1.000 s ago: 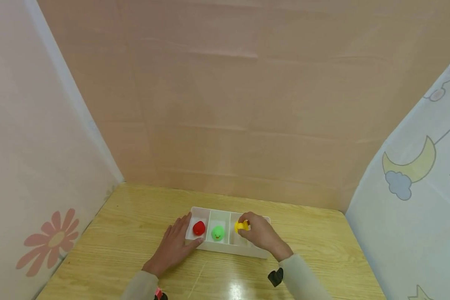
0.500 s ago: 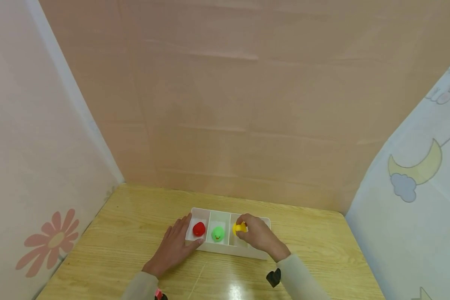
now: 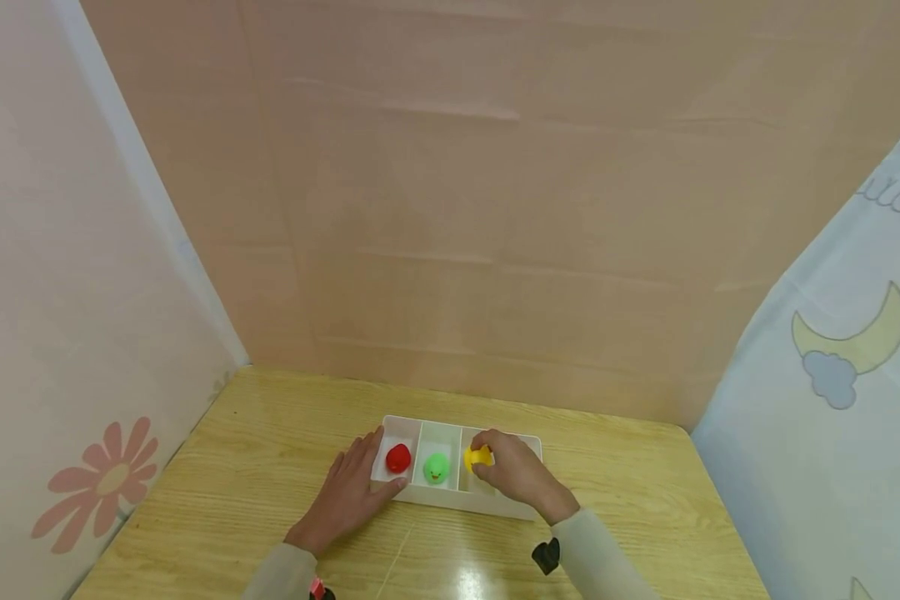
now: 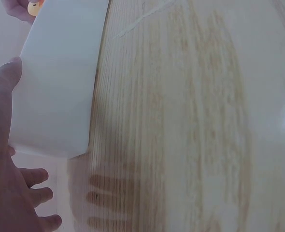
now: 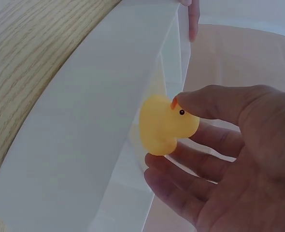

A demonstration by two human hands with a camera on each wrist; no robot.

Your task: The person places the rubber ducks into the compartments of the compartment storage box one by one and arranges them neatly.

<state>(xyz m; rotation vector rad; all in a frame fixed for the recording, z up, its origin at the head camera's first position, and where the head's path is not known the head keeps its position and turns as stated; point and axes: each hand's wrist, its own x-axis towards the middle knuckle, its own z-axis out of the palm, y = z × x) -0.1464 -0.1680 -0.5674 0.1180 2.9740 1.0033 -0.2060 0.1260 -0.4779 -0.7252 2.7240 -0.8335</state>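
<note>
A white tray (image 3: 450, 498) with three compartments stands on the wooden table. My right hand (image 3: 521, 469) pinches a yellow toy duck (image 5: 166, 124) by its head between thumb and fingers, inside the right compartment. Whether the duck touches the compartment floor is hidden. A green toy duck (image 3: 436, 469) with a smiling face sits in the middle compartment. The left compartment holds a red rounded toy (image 3: 398, 458). At the tray's left end rests my left hand (image 3: 348, 492), its fingers stretched along the side and its thumb (image 4: 9, 72) against the front wall's upper edge.
The wooden table (image 3: 270, 433) reaches back to a plain peach-coloured cloth (image 3: 450, 208). Printed cloths close in both sides, one with a flower (image 3: 111, 479) at left, one with a moon (image 3: 862, 337) at right.
My right hand has shifted slightly left and toward me with the yellow duck, still in the right compartment. My left hand, the green duck and the red toy stay put.
</note>
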